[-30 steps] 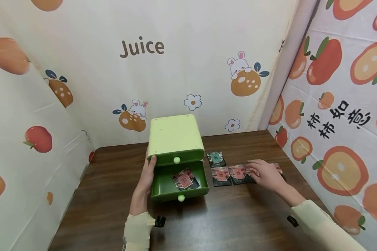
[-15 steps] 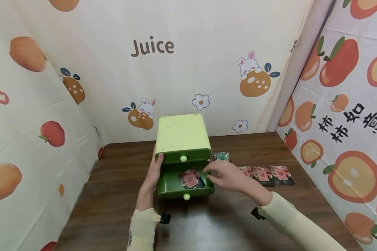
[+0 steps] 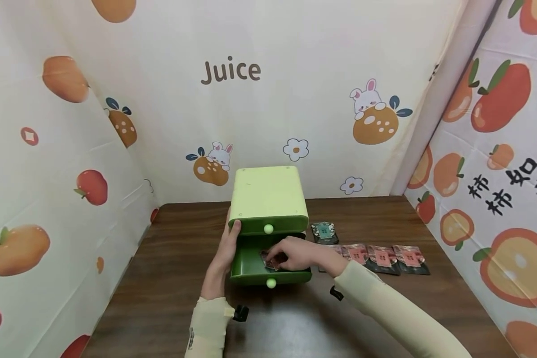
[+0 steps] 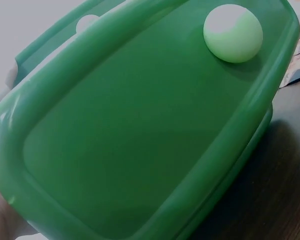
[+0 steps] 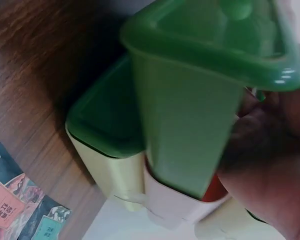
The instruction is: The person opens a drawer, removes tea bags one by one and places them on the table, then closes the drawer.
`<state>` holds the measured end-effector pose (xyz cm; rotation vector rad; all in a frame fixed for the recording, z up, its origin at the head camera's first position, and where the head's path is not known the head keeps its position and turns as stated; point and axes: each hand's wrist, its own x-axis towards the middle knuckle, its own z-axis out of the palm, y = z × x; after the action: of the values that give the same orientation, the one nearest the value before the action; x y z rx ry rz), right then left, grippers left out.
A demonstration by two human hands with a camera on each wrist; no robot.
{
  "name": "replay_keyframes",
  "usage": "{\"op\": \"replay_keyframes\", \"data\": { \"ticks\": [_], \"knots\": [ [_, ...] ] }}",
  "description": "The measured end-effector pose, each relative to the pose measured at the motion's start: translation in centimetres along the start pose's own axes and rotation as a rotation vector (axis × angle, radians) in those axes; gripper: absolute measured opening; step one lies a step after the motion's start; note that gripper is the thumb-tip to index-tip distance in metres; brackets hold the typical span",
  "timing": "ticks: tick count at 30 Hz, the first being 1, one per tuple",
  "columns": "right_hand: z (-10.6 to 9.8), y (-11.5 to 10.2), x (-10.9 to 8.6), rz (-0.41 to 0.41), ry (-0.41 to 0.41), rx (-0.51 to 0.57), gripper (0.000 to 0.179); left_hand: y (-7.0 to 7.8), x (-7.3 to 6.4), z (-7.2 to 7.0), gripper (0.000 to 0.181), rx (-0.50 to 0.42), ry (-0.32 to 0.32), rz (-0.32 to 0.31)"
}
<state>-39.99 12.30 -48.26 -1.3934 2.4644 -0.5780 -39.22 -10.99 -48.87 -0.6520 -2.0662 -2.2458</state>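
A small drawer cabinet with a pale yellow-green top stands on the table. Its lower green drawer is pulled out. My left hand holds the cabinet's left side, thumb at the front corner. My right hand reaches into the drawer from the right, curled fingertips pinching a tea packet and partly covering it. The left wrist view is filled by the drawer front and its round knob. In the right wrist view the hand is beside the drawer, its fingertips hidden.
Several red-labelled tea packets lie in a row right of the cabinet, partly under my right forearm. Behind them lies a teal-labelled packet. The wooden table meets fruit-printed cloth walls at the back and both sides.
My right hand has moved left from the row of packets into the open drawer, onto the packet there. My left hand has kept its hold; the head view has shifted left.
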Motion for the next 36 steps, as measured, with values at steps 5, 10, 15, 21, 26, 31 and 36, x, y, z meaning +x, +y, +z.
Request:
{"op": "replay_keyframes", "data": {
  "ticks": [5,10,15,21,26,31,36],
  "knots": [
    [0.6,1.0,-0.5,0.06,-0.007,-0.079,0.054,-0.2,0.5,0.9,0.057,-0.002,-0.022,-0.021],
    [1.4,1.3,-0.7,0.088,0.069,-0.3,0.058,-0.3,0.8,1.5,0.057,-0.002,-0.033,-0.014],
    [1.8,1.5,-1.1,0.064,0.177,-0.423,0.042,-0.5,1.0,1.9,0.057,-0.003,-0.037,-0.03],
    [1.7,1.5,-1.7,0.023,0.262,-0.428,0.029,-1.8,0.9,1.9,0.058,-0.019,-0.006,-0.063],
    [0.8,0.2,-2.2,0.05,0.234,-0.352,0.033,-3.2,0.8,1.0,0.055,0.015,0.056,-0.083],
    [-0.2,-1.0,-3.3,0.063,0.231,-0.261,0.04,-2.2,0.1,0.4,0.057,0.009,0.053,-0.108],
    [-1.2,-2.4,-5.6,0.037,0.276,-0.191,0.043,-0.1,-0.5,0.2,0.06,0.027,0.024,-0.119]
  ]
}}
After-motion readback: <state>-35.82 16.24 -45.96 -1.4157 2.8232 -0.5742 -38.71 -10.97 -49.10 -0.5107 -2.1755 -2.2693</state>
